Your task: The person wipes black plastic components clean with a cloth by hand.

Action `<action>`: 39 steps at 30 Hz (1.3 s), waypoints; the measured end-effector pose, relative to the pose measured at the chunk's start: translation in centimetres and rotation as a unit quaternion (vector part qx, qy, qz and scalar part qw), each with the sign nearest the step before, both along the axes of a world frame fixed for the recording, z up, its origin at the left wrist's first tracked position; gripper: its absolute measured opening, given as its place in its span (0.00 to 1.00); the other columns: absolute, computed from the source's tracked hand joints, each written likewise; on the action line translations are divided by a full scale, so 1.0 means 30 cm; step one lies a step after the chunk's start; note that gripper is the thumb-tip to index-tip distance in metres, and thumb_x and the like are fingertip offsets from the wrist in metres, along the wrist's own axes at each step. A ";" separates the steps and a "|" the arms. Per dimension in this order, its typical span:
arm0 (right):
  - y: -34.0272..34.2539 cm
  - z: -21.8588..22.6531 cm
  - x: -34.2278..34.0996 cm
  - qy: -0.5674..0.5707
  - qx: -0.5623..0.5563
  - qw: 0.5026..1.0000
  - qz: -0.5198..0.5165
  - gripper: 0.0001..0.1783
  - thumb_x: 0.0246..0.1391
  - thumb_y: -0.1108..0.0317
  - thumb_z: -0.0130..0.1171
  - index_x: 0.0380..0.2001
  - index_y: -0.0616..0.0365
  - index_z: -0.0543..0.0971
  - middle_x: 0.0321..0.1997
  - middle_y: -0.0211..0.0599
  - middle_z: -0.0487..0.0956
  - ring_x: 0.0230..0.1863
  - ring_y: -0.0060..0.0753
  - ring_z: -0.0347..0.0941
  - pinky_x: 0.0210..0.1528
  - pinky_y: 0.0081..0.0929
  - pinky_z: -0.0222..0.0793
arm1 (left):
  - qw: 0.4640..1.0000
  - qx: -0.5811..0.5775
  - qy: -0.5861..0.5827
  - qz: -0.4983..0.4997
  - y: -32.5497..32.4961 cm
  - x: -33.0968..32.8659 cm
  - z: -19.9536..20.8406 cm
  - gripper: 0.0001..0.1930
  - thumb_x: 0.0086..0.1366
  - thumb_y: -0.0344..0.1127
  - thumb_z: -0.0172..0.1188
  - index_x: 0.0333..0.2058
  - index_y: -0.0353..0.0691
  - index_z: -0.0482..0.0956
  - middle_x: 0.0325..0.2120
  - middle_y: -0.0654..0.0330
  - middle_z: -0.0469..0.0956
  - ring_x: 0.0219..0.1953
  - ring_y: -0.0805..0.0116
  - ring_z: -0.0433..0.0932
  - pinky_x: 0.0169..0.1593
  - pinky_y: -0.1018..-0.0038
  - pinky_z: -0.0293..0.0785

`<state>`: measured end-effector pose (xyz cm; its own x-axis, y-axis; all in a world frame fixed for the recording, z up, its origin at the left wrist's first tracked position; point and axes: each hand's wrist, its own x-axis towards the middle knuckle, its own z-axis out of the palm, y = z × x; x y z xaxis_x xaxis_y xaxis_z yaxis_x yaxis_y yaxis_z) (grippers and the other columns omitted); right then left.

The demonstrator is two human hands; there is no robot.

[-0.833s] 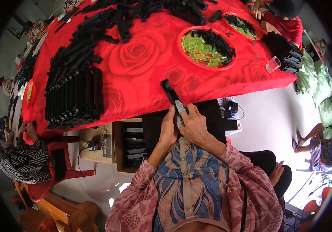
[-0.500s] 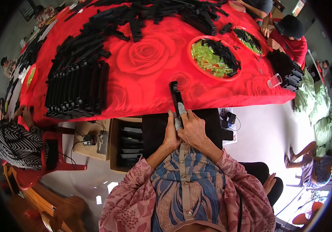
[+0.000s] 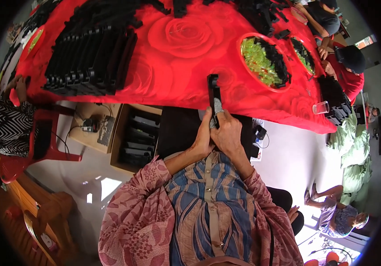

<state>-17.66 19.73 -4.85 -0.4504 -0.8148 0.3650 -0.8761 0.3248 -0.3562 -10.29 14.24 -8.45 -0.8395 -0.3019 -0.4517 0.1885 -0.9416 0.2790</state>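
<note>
A long, narrow black plastic part (image 3: 213,91) with a hooked far end points away from me over the table's front edge. My left hand (image 3: 202,136) is closed on its near end from the left, thumb along the side. From the right, my right hand (image 3: 228,134) closes over the same end, its fingers bent against the part. Grey, mottled material (image 3: 218,105) shows between my hands along the part; whether it wraps my fingers or lies on the part I cannot tell. The part's near end is hidden by my hands.
A red rose-print cloth (image 3: 172,84) covers the table. Stacked black parts (image 3: 90,62) stand at left. An orange-rimmed bowl (image 3: 244,66) holds yellow-green and black pieces. A clear cup (image 3: 320,107) lies at right. A cardboard box (image 3: 116,150) sits below the table; people sit at both sides.
The whole view has shifted, with the table nearer the top and turned slightly. Both hands still hold the black part, which now appears higher and more upright in the picture.
</note>
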 end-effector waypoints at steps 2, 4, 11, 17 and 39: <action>-0.002 0.011 -0.003 -0.015 -0.002 1.000 0.008 0.09 0.33 0.73 0.58 0.23 0.65 0.72 0.23 0.48 0.72 0.23 0.52 0.74 0.24 0.42 0.71 | 1.000 0.009 -0.021 0.003 0.004 -0.010 0.027 0.23 0.65 0.63 0.47 0.41 0.50 0.76 0.33 0.67 0.77 0.36 0.73 0.76 0.41 0.73 0.72; 0.002 0.000 -0.005 -0.018 0.008 1.000 0.012 0.09 0.33 0.73 0.58 0.23 0.65 0.72 0.23 0.48 0.72 0.23 0.52 0.74 0.23 0.42 0.70 | 1.000 0.006 -0.010 0.007 -0.002 -0.006 0.017 0.22 0.65 0.63 0.48 0.39 0.52 0.76 0.32 0.68 0.77 0.36 0.72 0.76 0.40 0.71 0.73; -0.030 -0.001 -0.023 -0.019 -0.008 1.000 0.016 0.11 0.33 0.72 0.59 0.25 0.65 0.73 0.24 0.51 0.74 0.23 0.56 0.73 0.24 0.45 0.69 | 0.999 0.008 -0.034 -0.024 -0.029 -0.015 0.036 0.22 0.63 0.65 0.48 0.39 0.55 0.76 0.33 0.69 0.78 0.39 0.70 0.76 0.41 0.67 0.73; -0.015 0.021 -0.018 -0.044 0.034 0.998 -0.004 0.10 0.36 0.73 0.59 0.25 0.66 0.71 0.25 0.53 0.74 0.27 0.59 0.73 0.29 0.46 0.68 | 0.999 -0.011 -0.021 -0.041 -0.030 -0.014 0.013 0.24 0.63 0.66 0.47 0.40 0.54 0.76 0.33 0.68 0.77 0.38 0.68 0.76 0.40 0.66 0.73; 0.076 0.148 -0.091 -0.074 -0.001 0.997 0.006 0.17 0.51 0.74 0.61 0.47 0.62 0.78 0.36 0.49 0.80 0.31 0.45 0.78 0.32 0.30 0.72 | 0.995 -0.078 -0.007 -0.061 -0.071 0.024 0.021 0.21 0.70 0.51 0.47 0.40 0.36 0.74 0.28 0.60 0.76 0.26 0.72 0.72 0.23 0.78 0.66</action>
<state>-20.37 22.01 -0.41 -0.4890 -0.8203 0.2967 -0.8184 0.3137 -0.4815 -9.58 12.11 -7.84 -0.8683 -0.2658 -0.4188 0.0714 -0.9025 0.4247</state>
